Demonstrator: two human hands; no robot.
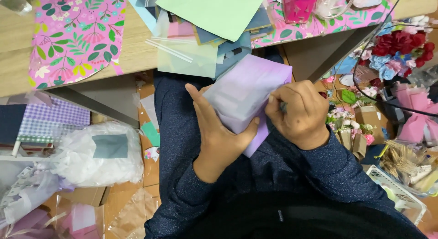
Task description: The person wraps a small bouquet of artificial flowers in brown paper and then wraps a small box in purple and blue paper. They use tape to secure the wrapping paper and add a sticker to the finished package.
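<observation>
A person sits at a tabletop (132, 56) and holds a small box wrapped in purple paper (248, 90) over the lap, just below the tabletop edge. The left hand (219, 134) cups the box from the 7 o'clock side, thumb on top and fingers under it, so the box does not slip. The right hand (301, 113) is curled at the 3 o'clock side of the box. It seems to pinch something thin and grey there, maybe a tool or a fold of paper, but it is too small to tell. It presses on that edge, likely to keep the paper flat.

At 12 o'clock, loose sheets of coloured paper (212, 10) hang over the tabletop edge, close to reach. Pink flowered wrapping paper (75, 36) lies flat at 10 o'clock. White tissue paper (98, 154) sits on the floor at 8 o'clock. Paper flowers (399, 49) pile up at 2 o'clock, and a white basket (399, 193) stands at 4 o'clock.
</observation>
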